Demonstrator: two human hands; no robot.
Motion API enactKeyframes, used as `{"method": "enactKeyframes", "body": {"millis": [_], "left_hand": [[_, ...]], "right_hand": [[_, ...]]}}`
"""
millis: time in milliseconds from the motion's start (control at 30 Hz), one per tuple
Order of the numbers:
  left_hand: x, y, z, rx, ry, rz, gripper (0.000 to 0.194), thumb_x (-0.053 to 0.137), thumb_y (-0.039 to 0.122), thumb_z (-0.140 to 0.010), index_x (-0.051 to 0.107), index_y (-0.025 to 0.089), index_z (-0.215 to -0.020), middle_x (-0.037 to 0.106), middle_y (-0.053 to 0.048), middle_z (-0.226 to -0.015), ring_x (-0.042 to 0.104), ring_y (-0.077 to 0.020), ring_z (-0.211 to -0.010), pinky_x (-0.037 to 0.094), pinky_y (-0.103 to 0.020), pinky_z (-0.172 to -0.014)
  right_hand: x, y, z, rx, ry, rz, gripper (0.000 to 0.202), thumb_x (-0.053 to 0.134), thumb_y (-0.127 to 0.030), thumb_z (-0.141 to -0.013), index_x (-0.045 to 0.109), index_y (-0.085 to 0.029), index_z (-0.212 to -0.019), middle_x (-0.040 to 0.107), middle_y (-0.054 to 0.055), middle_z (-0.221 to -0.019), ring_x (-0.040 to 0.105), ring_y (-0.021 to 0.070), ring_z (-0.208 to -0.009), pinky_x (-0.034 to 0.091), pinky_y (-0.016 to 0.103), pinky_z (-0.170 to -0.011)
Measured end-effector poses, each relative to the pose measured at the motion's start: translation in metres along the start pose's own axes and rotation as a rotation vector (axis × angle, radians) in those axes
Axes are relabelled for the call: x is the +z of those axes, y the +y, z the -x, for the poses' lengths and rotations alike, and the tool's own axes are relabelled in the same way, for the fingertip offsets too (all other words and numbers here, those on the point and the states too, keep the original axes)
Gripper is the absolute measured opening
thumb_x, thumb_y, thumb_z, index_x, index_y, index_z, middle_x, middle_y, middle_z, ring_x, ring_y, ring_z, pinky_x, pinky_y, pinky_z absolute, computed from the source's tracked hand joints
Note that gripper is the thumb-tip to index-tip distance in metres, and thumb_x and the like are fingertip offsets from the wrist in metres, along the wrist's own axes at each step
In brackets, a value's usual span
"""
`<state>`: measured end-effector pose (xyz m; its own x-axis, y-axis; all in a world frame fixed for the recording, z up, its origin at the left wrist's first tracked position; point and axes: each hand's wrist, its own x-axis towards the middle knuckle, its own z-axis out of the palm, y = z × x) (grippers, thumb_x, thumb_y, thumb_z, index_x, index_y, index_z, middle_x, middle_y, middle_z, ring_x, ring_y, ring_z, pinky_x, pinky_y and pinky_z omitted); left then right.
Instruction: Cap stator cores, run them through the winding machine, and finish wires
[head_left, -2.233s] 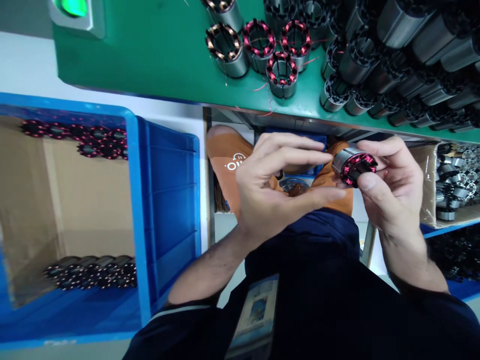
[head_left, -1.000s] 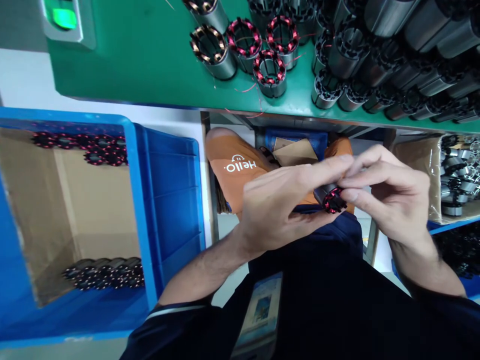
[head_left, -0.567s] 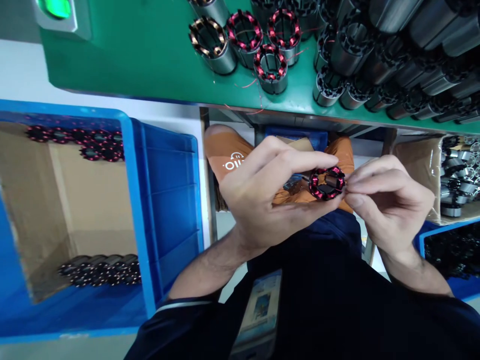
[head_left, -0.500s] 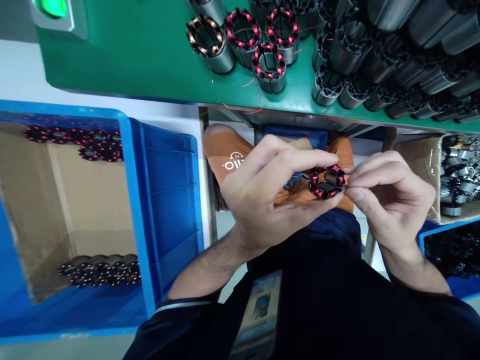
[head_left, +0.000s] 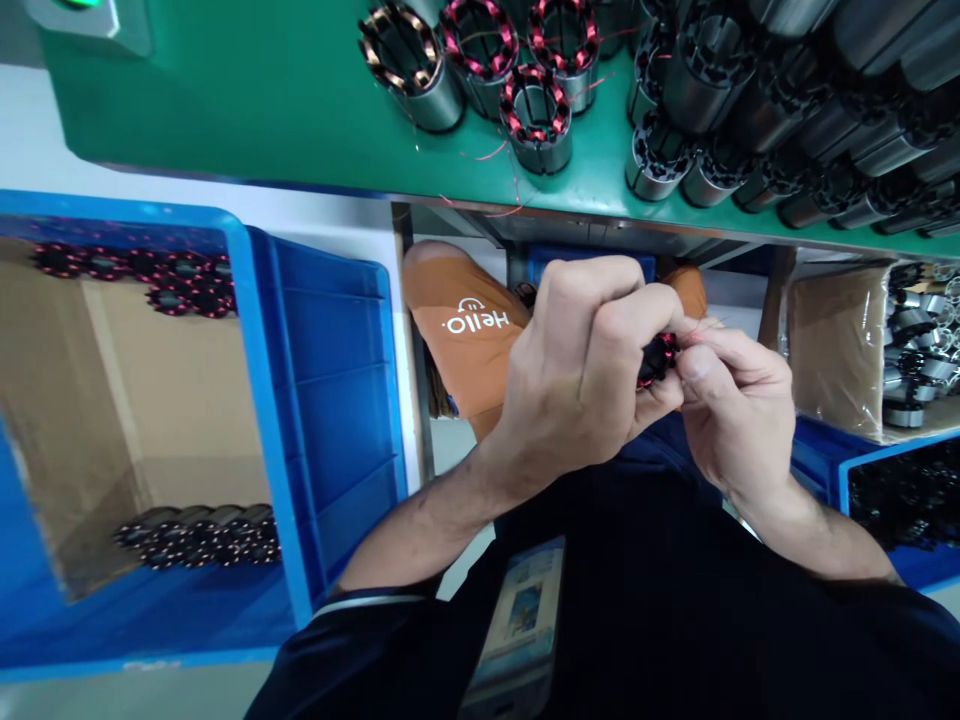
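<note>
Green bench (head_left: 247, 110), blue bin (head_left: 264, 400) near; black, red-wound core (head_left: 657, 361) gripped in left hand (head_left: 585, 365), right hand (head_left: 739, 410) pinching red wire (head_left: 694, 337).

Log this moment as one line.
left grip: around black round part with red wire windings | right grip: at its edge, hold unclear | nearby: flat green tabletop, open blue plastic bin
</note>
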<state>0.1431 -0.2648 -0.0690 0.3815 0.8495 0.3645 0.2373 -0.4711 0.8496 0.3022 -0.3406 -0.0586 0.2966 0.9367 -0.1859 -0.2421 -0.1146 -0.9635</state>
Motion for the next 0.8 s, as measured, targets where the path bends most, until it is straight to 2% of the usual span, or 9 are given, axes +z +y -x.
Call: {"method": "enactKeyframes", "body": {"millis": [100,267,367,433,533,600,667,733,800], "left_hand": [[0.001,-0.005,0.002,0.017,-0.039,-0.051,0.049,0.084,0.08,-0.103,0.077,0.033,-0.112,0.08,-0.011,-0.123,0.079,-0.0347,-0.118,0.07,-0.056,-0.109],[0.004,-0.001,0.005,0.151,0.044,-0.065,0.027,0.085,0.052,-0.107,0.075,0.036,-0.127,0.078,-0.008,-0.125,0.077,-0.0309,-0.112,0.067,-0.047,-0.1],[-0.002,0.011,0.002,0.226,0.073,-0.107,0.019,0.082,0.034,-0.105,0.078,0.032,-0.123,0.069,-0.008,-0.114,0.072,-0.0239,-0.1,0.065,-0.038,-0.087],[-0.008,0.017,-0.003,0.183,0.039,-0.066,0.013,0.082,0.029,-0.103,0.079,0.027,-0.116,0.065,-0.009,-0.108,0.069,-0.021,-0.094,0.065,-0.034,-0.079],[-0.015,0.012,-0.01,-0.091,-0.243,0.265,0.017,0.073,0.042,-0.114,0.076,0.026,-0.111,0.071,-0.006,-0.097,0.07,-0.0192,-0.079,0.065,-0.034,-0.069],[-0.016,-0.002,-0.011,-0.368,-0.556,0.542,0.047,0.05,0.064,-0.124,0.076,0.027,-0.114,0.075,-0.004,-0.084,0.068,-0.0176,-0.06,0.06,-0.034,-0.057],[-0.013,-0.017,-0.005,-0.542,-0.672,0.667,0.075,0.029,0.084,-0.122,0.077,0.027,-0.117,0.072,-0.002,-0.072,0.059,-0.0153,-0.045,0.049,-0.031,-0.045],[-0.009,-0.026,0.004,-0.44,-0.442,0.527,0.076,0.05,0.097,-0.112,0.077,0.027,-0.122,0.072,-0.001,-0.073,0.059,-0.0142,-0.048,0.046,-0.03,-0.045],[-0.004,-0.025,0.013,-0.116,-0.117,0.199,0.07,0.089,0.088,-0.094,0.079,0.029,-0.129,0.08,-0.004,-0.091,0.073,-0.018,-0.069,0.054,-0.031,-0.057]], "right_hand": [[0.003,0.001,0.0,-0.005,0.055,0.026,0.023,0.104,-0.058,-0.095,0.097,-0.039,-0.105,0.091,0.001,-0.108,0.084,0.0224,-0.096,0.075,0.04,-0.085],[-0.009,-0.008,-0.007,-0.069,-0.085,0.111,0.018,0.096,-0.053,-0.105,0.093,-0.036,-0.11,0.084,0.002,-0.103,0.078,0.0212,-0.091,0.072,0.039,-0.083],[-0.022,-0.022,-0.016,-0.122,-0.195,0.214,0.014,0.094,-0.049,-0.107,0.092,-0.035,-0.108,0.082,0.005,-0.112,0.08,0.0251,-0.103,0.073,0.045,-0.092],[-0.03,-0.037,-0.024,-0.181,-0.277,0.342,0.007,0.094,-0.044,-0.106,0.093,-0.037,-0.108,0.082,0.006,-0.122,0.08,0.0293,-0.119,0.073,0.05,-0.104],[-0.041,-0.062,-0.034,-0.347,-0.402,0.617,0.009,0.096,-0.035,-0.102,0.094,-0.04,-0.109,0.085,0.003,-0.142,0.079,0.0339,-0.138,0.069,0.056,-0.121],[-0.047,-0.073,-0.037,-0.407,-0.496,0.749,0.011,0.095,-0.031,-0.102,0.092,-0.039,-0.109,0.085,0.001,-0.154,0.081,0.0347,-0.14,0.069,0.058,-0.124],[-0.053,-0.075,-0.036,-0.302,-0.532,0.732,0.005,0.093,-0.033,-0.105,0.089,-0.035,-0.108,0.088,0.003,-0.15,0.085,0.0342,-0.137,0.074,0.057,-0.118],[-0.058,-0.069,-0.033,-0.068,-0.498,0.59,0.013,0.095,-0.039,-0.105,0.087,-0.029,-0.106,0.092,0.008,-0.133,0.088,0.0325,-0.129,0.078,0.05,-0.107],[-0.062,-0.062,-0.03,0.141,-0.468,0.435,0.027,0.099,-0.049,-0.102,0.085,-0.025,-0.101,0.093,0.009,-0.115,0.09,0.0299,-0.117,0.079,0.043,-0.098]]}}
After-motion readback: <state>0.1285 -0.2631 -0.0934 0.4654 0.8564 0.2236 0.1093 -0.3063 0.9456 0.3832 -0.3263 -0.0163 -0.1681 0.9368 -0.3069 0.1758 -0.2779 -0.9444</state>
